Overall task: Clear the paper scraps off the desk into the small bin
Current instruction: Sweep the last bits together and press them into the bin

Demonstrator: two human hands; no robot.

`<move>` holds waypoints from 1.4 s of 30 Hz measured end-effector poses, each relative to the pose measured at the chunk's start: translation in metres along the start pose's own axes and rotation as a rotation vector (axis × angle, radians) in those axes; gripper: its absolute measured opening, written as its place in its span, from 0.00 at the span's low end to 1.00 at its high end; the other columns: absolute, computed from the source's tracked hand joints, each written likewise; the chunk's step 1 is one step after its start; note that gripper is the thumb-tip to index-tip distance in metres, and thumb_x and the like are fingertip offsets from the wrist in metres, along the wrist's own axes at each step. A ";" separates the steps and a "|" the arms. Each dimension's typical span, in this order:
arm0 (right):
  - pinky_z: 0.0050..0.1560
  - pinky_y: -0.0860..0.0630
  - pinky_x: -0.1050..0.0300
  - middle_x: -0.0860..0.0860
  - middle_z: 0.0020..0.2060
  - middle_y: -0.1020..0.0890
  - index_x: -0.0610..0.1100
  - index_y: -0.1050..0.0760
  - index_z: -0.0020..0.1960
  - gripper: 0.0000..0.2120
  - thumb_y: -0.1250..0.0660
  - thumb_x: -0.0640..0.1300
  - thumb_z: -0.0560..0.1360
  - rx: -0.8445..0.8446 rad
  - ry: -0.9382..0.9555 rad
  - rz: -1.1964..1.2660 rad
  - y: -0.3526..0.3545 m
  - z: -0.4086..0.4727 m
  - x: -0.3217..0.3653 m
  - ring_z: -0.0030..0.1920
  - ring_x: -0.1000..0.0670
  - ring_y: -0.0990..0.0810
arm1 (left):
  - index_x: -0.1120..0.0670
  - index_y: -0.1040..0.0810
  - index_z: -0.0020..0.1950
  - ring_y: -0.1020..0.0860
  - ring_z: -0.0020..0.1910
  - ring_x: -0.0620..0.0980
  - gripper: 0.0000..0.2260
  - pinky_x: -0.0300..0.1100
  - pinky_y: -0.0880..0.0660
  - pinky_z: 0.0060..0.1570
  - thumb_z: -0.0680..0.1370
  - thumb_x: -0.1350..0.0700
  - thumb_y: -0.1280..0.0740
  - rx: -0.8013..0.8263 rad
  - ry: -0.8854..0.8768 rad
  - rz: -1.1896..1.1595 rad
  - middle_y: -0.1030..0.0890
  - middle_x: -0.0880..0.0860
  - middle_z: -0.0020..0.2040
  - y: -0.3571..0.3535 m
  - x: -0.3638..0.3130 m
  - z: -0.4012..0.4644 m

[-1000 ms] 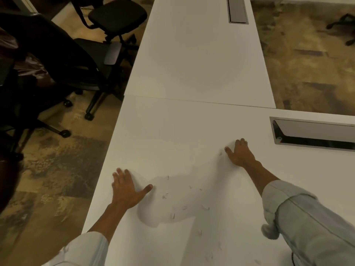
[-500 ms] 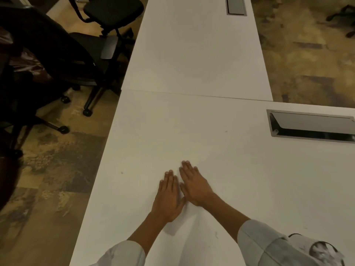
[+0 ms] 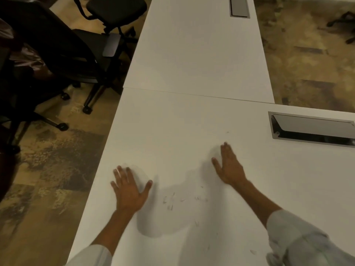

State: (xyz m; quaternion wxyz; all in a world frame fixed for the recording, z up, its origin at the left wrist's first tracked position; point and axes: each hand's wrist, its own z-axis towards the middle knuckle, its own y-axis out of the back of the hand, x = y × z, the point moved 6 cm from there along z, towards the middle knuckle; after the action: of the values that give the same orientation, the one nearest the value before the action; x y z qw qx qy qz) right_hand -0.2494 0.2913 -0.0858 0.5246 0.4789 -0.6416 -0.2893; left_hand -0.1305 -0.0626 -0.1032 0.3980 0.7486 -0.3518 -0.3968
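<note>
Several tiny paper scraps [image 3: 171, 201] lie scattered on the white desk [image 3: 172, 131], in the shadowed patch between my hands. My left hand [image 3: 128, 189] rests flat on the desk near its left edge, fingers spread, holding nothing. My right hand [image 3: 228, 166] lies flat farther right and farther away, fingers together and slightly blurred. A few more scraps [image 3: 251, 251] sit close to my right sleeve. No bin is in view.
A metal cable tray opening [image 3: 311, 129] is set into the desk at the right. A second white desk [image 3: 201, 45] joins at the back. Black office chairs [image 3: 86, 54] stand on the patterned floor left of the desk edge.
Half a second ago my hands were pressed side by side in the middle. Now they have spread apart again, left hand to the left, right hand to the right and away.
</note>
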 end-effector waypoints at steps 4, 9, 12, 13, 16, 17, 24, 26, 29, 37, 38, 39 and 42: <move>0.74 0.51 0.41 0.44 0.77 0.56 0.38 0.57 0.77 0.41 0.48 0.65 0.77 0.094 -0.204 -0.065 0.027 0.074 -0.028 0.77 0.46 0.58 | 0.59 0.64 0.76 0.66 0.75 0.57 0.58 0.61 0.56 0.73 0.59 0.19 0.59 0.092 0.030 0.067 0.66 0.59 0.76 0.008 0.019 0.036; 0.73 0.51 0.37 0.42 0.77 0.56 0.36 0.56 0.77 0.45 0.53 0.69 0.75 0.177 -0.217 -0.155 0.020 0.104 -0.028 0.76 0.45 0.59 | 0.61 0.64 0.75 0.66 0.75 0.56 0.57 0.58 0.58 0.74 0.62 0.19 0.59 0.113 -0.011 0.111 0.66 0.59 0.76 -0.009 -0.001 0.024; 0.74 0.52 0.39 0.41 0.77 0.55 0.35 0.55 0.77 0.45 0.59 0.69 0.75 0.117 -0.122 -0.206 -0.004 0.077 0.000 0.76 0.44 0.59 | 0.62 0.62 0.75 0.66 0.75 0.56 0.52 0.57 0.59 0.74 0.68 0.22 0.57 0.079 -0.123 0.142 0.64 0.60 0.76 -0.027 -0.030 -0.005; 0.75 0.54 0.41 0.41 0.77 0.56 0.36 0.55 0.77 0.44 0.60 0.69 0.75 0.108 -0.054 -0.207 -0.019 0.059 0.011 0.76 0.45 0.60 | 0.62 0.61 0.76 0.66 0.75 0.55 0.51 0.57 0.59 0.74 0.70 0.23 0.56 0.077 -0.167 0.146 0.64 0.60 0.76 -0.036 -0.041 -0.017; 0.75 0.58 0.44 0.43 0.76 0.58 0.38 0.57 0.77 0.39 0.59 0.66 0.78 0.122 0.174 -0.187 -0.060 -0.006 0.047 0.76 0.46 0.62 | 0.61 0.61 0.76 0.66 0.75 0.54 0.47 0.56 0.61 0.74 0.73 0.26 0.53 0.108 -0.308 0.115 0.64 0.59 0.76 -0.059 -0.071 -0.051; 0.75 0.57 0.44 0.43 0.76 0.57 0.38 0.56 0.77 0.37 0.58 0.63 0.79 0.130 0.248 -0.186 -0.071 -0.027 0.056 0.76 0.46 0.62 | 0.60 0.62 0.76 0.67 0.75 0.53 0.45 0.55 0.61 0.73 0.74 0.28 0.53 0.132 -0.359 0.116 0.64 0.58 0.76 -0.066 -0.079 -0.061; 0.75 0.49 0.47 0.43 0.76 0.46 0.38 0.44 0.75 0.27 0.48 0.49 0.79 0.142 0.499 -0.148 -0.105 -0.141 0.058 0.77 0.46 0.52 | 0.59 0.57 0.77 0.64 0.76 0.52 0.33 0.51 0.59 0.73 0.80 0.38 0.57 0.197 -0.561 0.194 0.60 0.58 0.77 -0.092 -0.086 -0.112; 0.74 0.50 0.49 0.44 0.76 0.45 0.38 0.43 0.75 0.27 0.47 0.47 0.78 0.148 0.506 -0.152 -0.107 -0.165 0.048 0.77 0.46 0.49 | 0.59 0.57 0.77 0.64 0.76 0.53 0.33 0.51 0.58 0.73 0.81 0.39 0.56 0.209 -0.587 0.196 0.61 0.58 0.77 -0.097 -0.084 -0.123; 0.74 0.49 0.50 0.43 0.75 0.43 0.37 0.42 0.75 0.28 0.44 0.45 0.77 0.162 0.496 -0.160 -0.109 -0.192 0.038 0.76 0.46 0.47 | 0.59 0.58 0.76 0.65 0.75 0.53 0.33 0.51 0.59 0.72 0.80 0.39 0.55 0.229 -0.610 0.194 0.63 0.58 0.77 -0.103 -0.083 -0.140; 0.74 0.45 0.49 0.42 0.76 0.45 0.37 0.45 0.76 0.31 0.43 0.45 0.75 0.141 0.462 -0.039 -0.098 -0.210 0.034 0.76 0.47 0.47 | 0.59 0.63 0.76 0.66 0.75 0.51 0.35 0.51 0.60 0.74 0.79 0.39 0.51 0.250 -0.582 0.117 0.65 0.57 0.76 -0.112 -0.090 -0.178; 0.74 0.46 0.47 0.43 0.76 0.46 0.36 0.46 0.76 0.31 0.44 0.46 0.75 0.117 0.423 -0.035 -0.091 -0.196 0.034 0.76 0.47 0.49 | 0.59 0.63 0.76 0.66 0.75 0.51 0.37 0.52 0.61 0.75 0.79 0.39 0.50 0.240 -0.574 0.105 0.65 0.57 0.76 -0.108 -0.092 -0.175; 0.75 0.47 0.45 0.43 0.76 0.47 0.37 0.48 0.76 0.32 0.47 0.48 0.76 0.114 0.379 -0.053 -0.085 -0.180 0.034 0.76 0.47 0.51 | 0.59 0.63 0.76 0.66 0.75 0.52 0.38 0.53 0.61 0.74 0.78 0.38 0.50 0.228 -0.573 0.109 0.64 0.57 0.77 -0.103 -0.095 -0.170; 0.74 0.48 0.38 0.43 0.77 0.51 0.38 0.53 0.77 0.36 0.56 0.55 0.74 0.216 0.271 -0.213 -0.075 -0.140 0.037 0.77 0.45 0.55 | 0.59 0.61 0.76 0.66 0.75 0.54 0.39 0.55 0.63 0.73 0.76 0.34 0.54 0.205 -0.583 0.203 0.64 0.57 0.77 -0.094 -0.103 -0.150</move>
State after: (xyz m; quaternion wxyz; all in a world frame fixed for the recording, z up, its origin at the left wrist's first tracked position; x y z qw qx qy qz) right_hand -0.0926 0.2481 -0.0974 0.5182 0.6321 -0.5382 -0.2055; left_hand -0.0248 0.1129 -0.0976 0.2407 0.6008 -0.5620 -0.5150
